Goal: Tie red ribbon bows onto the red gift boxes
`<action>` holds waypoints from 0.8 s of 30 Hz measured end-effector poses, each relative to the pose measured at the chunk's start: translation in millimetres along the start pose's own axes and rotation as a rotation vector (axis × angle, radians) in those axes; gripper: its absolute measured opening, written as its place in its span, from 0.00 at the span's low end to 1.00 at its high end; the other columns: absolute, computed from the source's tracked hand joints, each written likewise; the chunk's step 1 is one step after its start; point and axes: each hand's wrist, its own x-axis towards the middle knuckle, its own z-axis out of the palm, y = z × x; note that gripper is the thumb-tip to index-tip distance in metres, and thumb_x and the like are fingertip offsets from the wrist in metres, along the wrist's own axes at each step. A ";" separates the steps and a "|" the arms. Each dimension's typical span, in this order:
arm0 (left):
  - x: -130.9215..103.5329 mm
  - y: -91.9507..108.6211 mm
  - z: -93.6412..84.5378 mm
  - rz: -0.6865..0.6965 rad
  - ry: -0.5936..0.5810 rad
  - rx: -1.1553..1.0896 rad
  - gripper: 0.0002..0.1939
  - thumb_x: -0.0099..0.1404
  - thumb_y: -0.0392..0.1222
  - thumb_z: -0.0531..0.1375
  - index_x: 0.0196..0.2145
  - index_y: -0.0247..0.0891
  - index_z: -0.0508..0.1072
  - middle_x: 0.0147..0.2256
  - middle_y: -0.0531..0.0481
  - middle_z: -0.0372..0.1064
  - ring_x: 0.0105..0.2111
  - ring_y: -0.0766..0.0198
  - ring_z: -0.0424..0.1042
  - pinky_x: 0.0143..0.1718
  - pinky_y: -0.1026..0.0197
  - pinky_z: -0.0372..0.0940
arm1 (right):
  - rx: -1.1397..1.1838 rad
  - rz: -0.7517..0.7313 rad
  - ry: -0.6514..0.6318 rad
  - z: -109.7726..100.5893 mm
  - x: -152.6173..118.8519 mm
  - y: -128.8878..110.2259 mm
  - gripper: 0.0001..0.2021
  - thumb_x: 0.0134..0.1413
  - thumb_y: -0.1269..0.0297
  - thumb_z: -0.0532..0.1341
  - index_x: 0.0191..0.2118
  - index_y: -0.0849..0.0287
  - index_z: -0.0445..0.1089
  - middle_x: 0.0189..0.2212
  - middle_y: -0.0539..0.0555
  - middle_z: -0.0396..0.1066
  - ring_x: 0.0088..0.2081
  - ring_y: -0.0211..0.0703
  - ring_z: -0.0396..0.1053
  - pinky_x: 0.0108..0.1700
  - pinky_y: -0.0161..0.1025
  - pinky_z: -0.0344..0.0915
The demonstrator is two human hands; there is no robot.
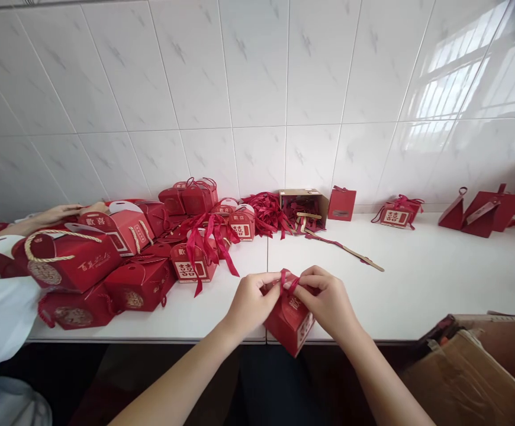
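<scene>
A small red gift box (286, 322) with pale printing on one side is tilted at the table's front edge, between my hands. A red ribbon (289, 285) passes over its top. My left hand (257, 297) pinches the ribbon from the left, thumb against forefinger. From the right, my right hand (326, 296) has its fingers closed on the ribbon too, close to the left fingertips. The ribbon's ends are partly hidden behind my fingers.
Many red gift boxes (139, 284) are stacked at left, where a co-worker's arm (39, 220) reaches in. Loose ribbons (264, 214) lie beside an open cardboard box (327, 207) at the wall. A ribboned box (395, 216) stands at right; a large carton (466, 378) sits front right.
</scene>
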 end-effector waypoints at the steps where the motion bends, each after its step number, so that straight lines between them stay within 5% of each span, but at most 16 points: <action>1: -1.6 -1.2 3.3 0.047 0.044 0.110 0.15 0.62 0.42 0.54 0.42 0.40 0.76 0.30 0.49 0.71 0.32 0.60 0.69 0.34 0.61 0.63 | 0.014 0.016 -0.015 2.0 1.9 0.3 0.12 0.48 0.57 0.61 0.21 0.58 0.72 0.25 0.52 0.65 0.25 0.38 0.61 0.29 0.36 0.59; 5: -4.1 -5.5 8.2 0.162 0.117 0.420 0.17 0.63 0.37 0.50 0.43 0.43 0.75 0.32 0.48 0.66 0.30 0.63 0.68 0.32 0.62 0.63 | -0.001 0.048 -0.044 6.4 8.4 3.4 0.10 0.46 0.59 0.61 0.21 0.59 0.71 0.26 0.52 0.66 0.27 0.39 0.63 0.31 0.36 0.60; 11: -2.8 -9.8 4.5 0.212 0.061 0.534 0.17 0.65 0.38 0.49 0.45 0.46 0.73 0.38 0.48 0.62 0.25 0.69 0.65 0.29 0.63 0.62 | -0.161 0.068 -0.077 3.8 15.6 2.1 0.05 0.40 0.67 0.56 0.19 0.58 0.61 0.23 0.49 0.65 0.24 0.37 0.60 0.27 0.35 0.57; 18: 6.3 -8.7 -7.2 0.299 -0.076 0.409 0.17 0.62 0.36 0.51 0.43 0.47 0.75 0.44 0.47 0.64 0.30 0.66 0.68 0.33 0.62 0.63 | -0.218 0.106 -0.332 -5.5 38.6 -0.2 0.07 0.36 0.67 0.56 0.16 0.58 0.55 0.16 0.45 0.58 0.20 0.33 0.53 0.21 0.32 0.49; 24: 27.9 -9.6 -20.1 0.240 -0.246 0.275 0.12 0.60 0.41 0.55 0.34 0.45 0.79 0.41 0.48 0.65 0.27 0.68 0.65 0.32 0.63 0.63 | -0.259 0.095 -0.541 -12.2 52.0 -1.1 0.08 0.34 0.67 0.57 0.14 0.58 0.57 0.12 0.45 0.55 0.17 0.33 0.51 0.19 0.33 0.45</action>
